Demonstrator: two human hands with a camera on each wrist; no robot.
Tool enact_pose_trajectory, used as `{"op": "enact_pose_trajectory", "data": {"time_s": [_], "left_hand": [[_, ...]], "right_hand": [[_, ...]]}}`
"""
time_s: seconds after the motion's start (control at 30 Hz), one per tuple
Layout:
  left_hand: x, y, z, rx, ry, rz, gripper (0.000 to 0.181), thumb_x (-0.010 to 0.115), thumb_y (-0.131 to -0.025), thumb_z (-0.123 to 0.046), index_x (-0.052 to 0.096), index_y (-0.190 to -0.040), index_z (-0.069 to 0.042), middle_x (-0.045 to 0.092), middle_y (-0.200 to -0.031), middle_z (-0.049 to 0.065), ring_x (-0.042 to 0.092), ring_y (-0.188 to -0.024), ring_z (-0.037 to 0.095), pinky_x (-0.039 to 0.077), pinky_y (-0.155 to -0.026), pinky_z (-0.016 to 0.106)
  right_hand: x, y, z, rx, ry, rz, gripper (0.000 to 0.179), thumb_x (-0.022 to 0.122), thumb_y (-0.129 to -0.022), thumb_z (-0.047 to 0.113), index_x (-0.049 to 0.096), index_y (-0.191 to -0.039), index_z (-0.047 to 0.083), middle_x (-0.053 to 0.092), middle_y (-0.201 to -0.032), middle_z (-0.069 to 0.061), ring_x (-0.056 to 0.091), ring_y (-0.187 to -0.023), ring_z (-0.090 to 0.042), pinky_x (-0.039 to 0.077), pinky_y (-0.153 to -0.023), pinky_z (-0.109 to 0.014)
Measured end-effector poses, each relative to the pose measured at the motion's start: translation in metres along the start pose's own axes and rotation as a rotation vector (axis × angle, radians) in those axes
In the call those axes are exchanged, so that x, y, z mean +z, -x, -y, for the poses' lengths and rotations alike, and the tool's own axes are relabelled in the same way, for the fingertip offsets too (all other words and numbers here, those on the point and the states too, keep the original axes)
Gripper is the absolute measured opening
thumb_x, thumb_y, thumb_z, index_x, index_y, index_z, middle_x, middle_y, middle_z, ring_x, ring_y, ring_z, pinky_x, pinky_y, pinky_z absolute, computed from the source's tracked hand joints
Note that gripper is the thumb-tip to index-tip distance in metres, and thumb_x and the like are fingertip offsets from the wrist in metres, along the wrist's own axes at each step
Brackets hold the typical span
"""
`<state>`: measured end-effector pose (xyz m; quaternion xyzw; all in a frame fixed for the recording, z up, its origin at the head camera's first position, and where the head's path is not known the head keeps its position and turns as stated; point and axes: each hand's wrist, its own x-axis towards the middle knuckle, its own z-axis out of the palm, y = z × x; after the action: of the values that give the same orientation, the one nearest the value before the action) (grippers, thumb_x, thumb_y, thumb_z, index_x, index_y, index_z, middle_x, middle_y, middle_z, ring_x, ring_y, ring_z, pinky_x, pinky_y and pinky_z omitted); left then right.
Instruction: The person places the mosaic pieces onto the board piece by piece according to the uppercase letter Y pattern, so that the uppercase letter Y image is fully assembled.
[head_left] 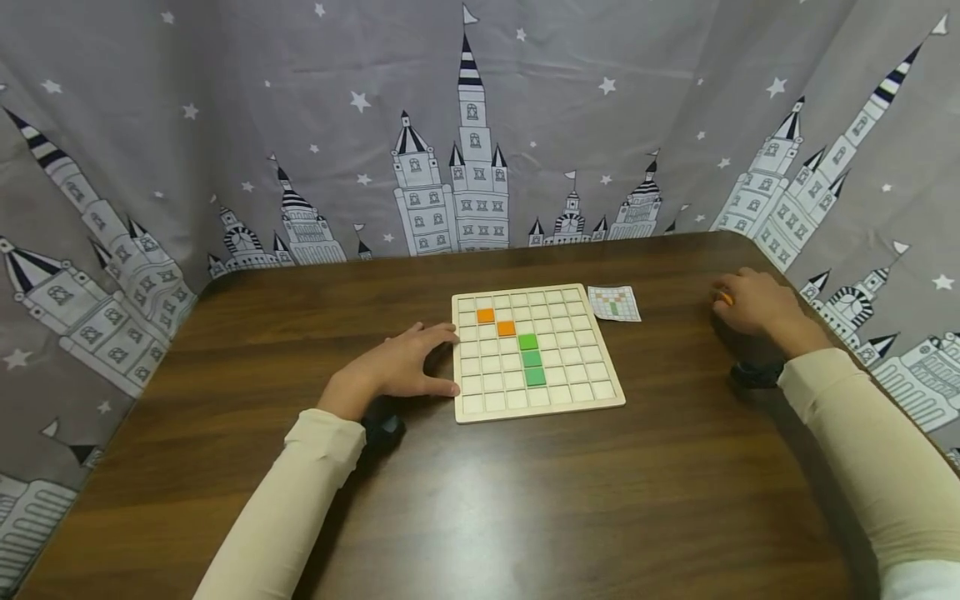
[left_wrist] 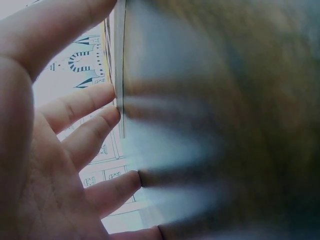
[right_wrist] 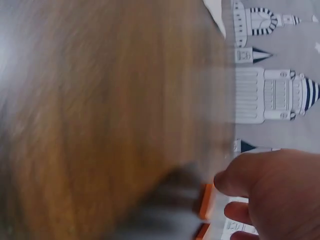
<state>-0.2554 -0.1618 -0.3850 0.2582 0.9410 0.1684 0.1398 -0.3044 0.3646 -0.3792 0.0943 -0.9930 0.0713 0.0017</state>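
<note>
A pale wooden grid board (head_left: 552,389) lies mid-table, with two orange tiles (head_left: 486,316) stepping diagonally down to a column of three green tiles (head_left: 532,358). My left hand (head_left: 401,362) rests at the board's left edge, its spread fingers and thumb at the rim; the left wrist view shows those fingers (left_wrist: 92,135) extended. Far to the right, my right hand (head_left: 757,302) is low over the table. Its thumb (right_wrist: 237,175) is right beside a loose orange tile (right_wrist: 206,201), and a second orange piece (right_wrist: 202,232) is partly cut off by the frame.
Beside the board's upper right corner lies a small printed card (head_left: 615,303) with a coloured grid pattern. The brown wooden table (head_left: 480,500) reaches back to a grey curtain (head_left: 555,108) printed with castles and stars. The right hand is close to the table's right edge.
</note>
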Motion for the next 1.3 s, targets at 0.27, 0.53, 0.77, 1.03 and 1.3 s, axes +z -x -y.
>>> {"op": "enact_pose_trajectory", "data": {"time_s": [0.27,0.53,0.77,1.03,1.3], "left_hand": [[-0.001,-0.001,0.0,-0.011,-0.005,-0.001,0.079,0.08,-0.085,-0.049,0.048,-0.148,-0.014,0.032,-0.162,0.008,0.019,-0.147,0.049,0.019,-0.105,0.079],[0.002,-0.005,-0.003,-0.002,-0.01,0.01,0.082,0.078,-0.085,-0.053,0.047,-0.15,-0.014,0.032,-0.163,0.007,0.02,-0.147,0.048,0.02,-0.104,0.079],[0.001,-0.004,-0.002,-0.01,-0.011,0.008,0.082,0.079,-0.085,-0.051,0.047,-0.15,-0.014,0.032,-0.163,0.007,0.02,-0.148,0.048,0.02,-0.103,0.08],[-0.001,0.0,-0.001,-0.013,-0.009,0.006,0.081,0.078,-0.085,-0.051,0.047,-0.15,-0.014,0.031,-0.163,0.006,0.019,-0.148,0.048,0.02,-0.103,0.081],[0.0,0.002,0.0,-0.021,-0.001,0.01,0.082,0.078,-0.084,-0.053,0.047,-0.149,-0.014,0.032,-0.163,0.006,0.018,-0.148,0.048,0.019,-0.103,0.08]], "right_hand": [[0.003,0.006,-0.01,0.082,-0.021,0.011,0.04,0.055,-0.094,0.017,0.056,-0.127,-0.007,0.052,-0.124,-0.033,0.045,-0.113,-0.057,0.01,-0.097,-0.083],[0.006,0.007,-0.011,0.068,-0.04,-0.063,0.026,0.06,-0.093,0.012,0.064,-0.112,-0.006,0.065,-0.107,-0.03,0.056,-0.098,-0.051,0.009,-0.092,-0.083],[0.008,-0.003,0.0,0.053,-0.083,-0.082,0.034,0.063,-0.095,0.018,0.062,-0.118,-0.007,0.064,-0.109,-0.03,0.058,-0.103,-0.05,0.023,-0.094,-0.079],[0.007,-0.028,0.071,-0.115,-0.113,-0.071,0.034,0.066,-0.094,0.017,0.065,-0.121,-0.004,0.066,-0.113,-0.023,0.064,-0.099,-0.04,0.051,-0.08,-0.061],[0.021,-0.044,0.151,-0.345,-0.177,-0.09,0.022,0.07,-0.094,0.016,0.071,-0.114,0.005,0.067,-0.11,-0.009,0.064,-0.098,-0.028,0.053,-0.08,-0.052]]}}
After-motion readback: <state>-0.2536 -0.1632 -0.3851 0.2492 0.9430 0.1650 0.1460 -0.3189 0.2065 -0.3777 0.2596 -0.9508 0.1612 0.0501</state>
